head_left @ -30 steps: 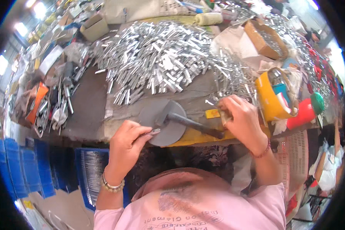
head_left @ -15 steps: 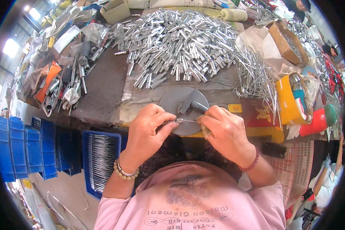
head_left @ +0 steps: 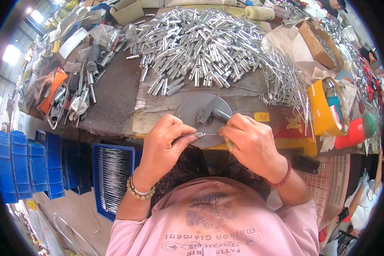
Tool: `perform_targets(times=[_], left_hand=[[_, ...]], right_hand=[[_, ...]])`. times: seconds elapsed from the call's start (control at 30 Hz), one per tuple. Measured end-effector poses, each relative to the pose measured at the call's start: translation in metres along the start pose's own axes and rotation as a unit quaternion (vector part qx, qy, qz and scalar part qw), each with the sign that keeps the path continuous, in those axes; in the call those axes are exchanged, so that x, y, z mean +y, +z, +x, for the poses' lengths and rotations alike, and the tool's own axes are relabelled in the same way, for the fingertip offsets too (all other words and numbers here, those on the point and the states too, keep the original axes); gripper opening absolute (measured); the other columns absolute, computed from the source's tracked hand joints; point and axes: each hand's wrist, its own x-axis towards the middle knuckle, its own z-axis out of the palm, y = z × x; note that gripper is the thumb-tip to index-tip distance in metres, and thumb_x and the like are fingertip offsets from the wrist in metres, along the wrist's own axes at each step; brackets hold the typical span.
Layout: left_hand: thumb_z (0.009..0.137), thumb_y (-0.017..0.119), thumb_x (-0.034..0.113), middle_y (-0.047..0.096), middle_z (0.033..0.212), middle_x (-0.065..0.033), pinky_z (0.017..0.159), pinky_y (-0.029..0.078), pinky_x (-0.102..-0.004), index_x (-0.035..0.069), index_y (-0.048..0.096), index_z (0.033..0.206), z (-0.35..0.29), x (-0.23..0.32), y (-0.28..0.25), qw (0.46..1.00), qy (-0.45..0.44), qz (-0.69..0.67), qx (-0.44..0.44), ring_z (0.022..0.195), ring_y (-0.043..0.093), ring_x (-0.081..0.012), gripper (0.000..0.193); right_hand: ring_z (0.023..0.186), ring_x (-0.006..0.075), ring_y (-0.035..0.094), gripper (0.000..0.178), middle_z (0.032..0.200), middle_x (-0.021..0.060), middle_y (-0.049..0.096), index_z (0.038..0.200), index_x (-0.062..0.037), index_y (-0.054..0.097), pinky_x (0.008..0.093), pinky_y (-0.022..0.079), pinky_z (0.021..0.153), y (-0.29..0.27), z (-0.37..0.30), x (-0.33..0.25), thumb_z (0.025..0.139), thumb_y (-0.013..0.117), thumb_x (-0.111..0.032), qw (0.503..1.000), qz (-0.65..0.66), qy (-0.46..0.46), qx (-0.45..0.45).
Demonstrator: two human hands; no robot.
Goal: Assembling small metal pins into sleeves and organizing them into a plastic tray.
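Note:
Above the table's near edge, my left hand [head_left: 166, 138] pinches a short silver metal tube [head_left: 198, 134], mostly covered by the fingers. My right hand [head_left: 251, 143] is closed on the other end of a thin metal rod [head_left: 211, 134], which meets the tube's end between the hands. Whether the rod sits inside the tube is too small to tell. Just beyond my fingers lies a round grey disc [head_left: 187, 110], bearing a dark flat bar [head_left: 209, 112] and a grey cylinder [head_left: 220, 114] that reaches toward my right hand.
A large heap of silver tubes [head_left: 200, 47] covers the far table, with thin rods [head_left: 286, 85] at its right. A yellow container [head_left: 322, 111] and red container [head_left: 350, 134] stand right. Mixed tools [head_left: 89, 70] lie left. Below them is a blue crate [head_left: 96, 192] of metal rods.
Both hands keep their grip on the tube and rod, with only slight finger shifts. The right hand has moved a little to the right, and slightly more rod shows between the hands.

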Motion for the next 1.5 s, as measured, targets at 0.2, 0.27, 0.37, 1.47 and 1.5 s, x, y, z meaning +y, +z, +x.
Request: perform_targets(times=[0.2, 0.27, 0.37, 1.47, 1.5], left_hand=[[0.084, 0.088, 0.007, 0.066, 0.093, -0.0083, 0.072, 0.053, -0.0374, 0.006, 0.081, 0.1, -0.001, -0.002, 0.005, 1.0, 0.006, -0.01, 0.018, 0.084, 0.067, -0.0263, 0.018], [0.083, 0.089, 0.007, 0.066, 0.093, -0.0083, 0.072, 0.053, -0.0373, 0.006, 0.081, 0.1, -0.001, -0.001, 0.005, 1.0, 0.009, -0.015, 0.019, 0.083, 0.066, -0.0264, 0.019], [0.085, 0.086, -0.001, 0.063, 0.095, -0.0078, 0.076, 0.051, -0.0314, 0.002, 0.08, 0.104, -0.001, -0.003, 0.005, 1.0, 0.029, 0.003, 0.008, 0.087, 0.064, -0.0208, 0.019], [0.085, 0.087, 0.007, 0.066, 0.094, -0.0079, 0.071, 0.053, -0.038, 0.007, 0.08, 0.101, -0.006, -0.004, 0.008, 0.997, 0.055, 0.041, 0.034, 0.083, 0.067, -0.0272, 0.018], [0.086, 0.087, 0.004, 0.066, 0.095, -0.0085, 0.072, 0.053, -0.0352, 0.006, 0.08, 0.104, -0.007, -0.002, 0.006, 0.997, 0.053, 0.042, 0.028, 0.083, 0.067, -0.0252, 0.019]], right_hand=[[0.094, 0.0295, 0.071, 0.015, 0.096, 0.0078, 0.06, 0.093, -0.0093, 0.071, 0.0426, 0.06, 0.073, 0.003, 0.002, 0.004, 0.08, 0.074, -0.003, 1.0, 0.015, -0.01, 0.014], [0.093, 0.0297, 0.071, 0.013, 0.096, 0.0079, 0.061, 0.093, -0.0097, 0.072, 0.0424, 0.06, 0.073, 0.007, 0.003, 0.004, 0.081, 0.072, -0.004, 1.0, 0.018, -0.009, 0.008], [0.093, 0.0301, 0.071, 0.012, 0.097, 0.0082, 0.061, 0.094, -0.0105, 0.074, 0.0422, 0.06, 0.073, 0.013, 0.004, 0.005, 0.084, 0.07, -0.005, 1.0, 0.019, -0.011, 0.006], [0.085, 0.0359, 0.07, 0.009, 0.092, 0.0126, 0.065, 0.096, -0.0043, 0.073, 0.0436, 0.057, 0.072, 0.001, 0.022, 0.002, 0.088, 0.077, -0.004, 0.994, 0.103, 0.033, 0.035], [0.085, 0.0358, 0.07, 0.008, 0.092, 0.0124, 0.065, 0.096, -0.0045, 0.073, 0.0439, 0.057, 0.072, 0.007, 0.022, -0.004, 0.089, 0.077, -0.005, 0.994, 0.104, 0.024, 0.039]])
